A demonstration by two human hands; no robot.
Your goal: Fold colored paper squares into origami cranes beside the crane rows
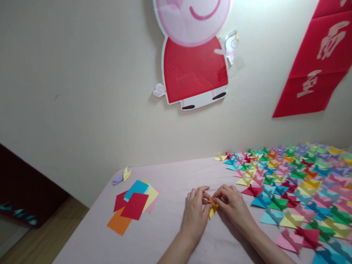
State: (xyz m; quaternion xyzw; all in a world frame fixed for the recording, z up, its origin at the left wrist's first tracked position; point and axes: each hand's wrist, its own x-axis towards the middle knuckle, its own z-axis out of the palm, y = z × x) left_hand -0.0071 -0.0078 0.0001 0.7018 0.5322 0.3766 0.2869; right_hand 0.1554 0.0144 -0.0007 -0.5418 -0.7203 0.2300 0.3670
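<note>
A small folded piece of yellow-orange paper (213,211) is held between my two hands, low over the pale cloth-covered table (167,242). My left hand (195,209) pinches its left side with thumb and fingers. From the right, my right hand (229,201) pinches the upper part, its fingers curled. The fingertips hide some of the folds. To the left lie loose square paper sheets (135,206) in red, blue, yellow, pink and orange, partly overlapping.
Rows of folded paper cranes (299,201) in many colours cover the table's right side, close to my right forearm. Two folded pieces, one yellow (127,174) and one purple (117,179), sit at the far left corner. A wall with a cartoon pig cutout (195,69) rises behind.
</note>
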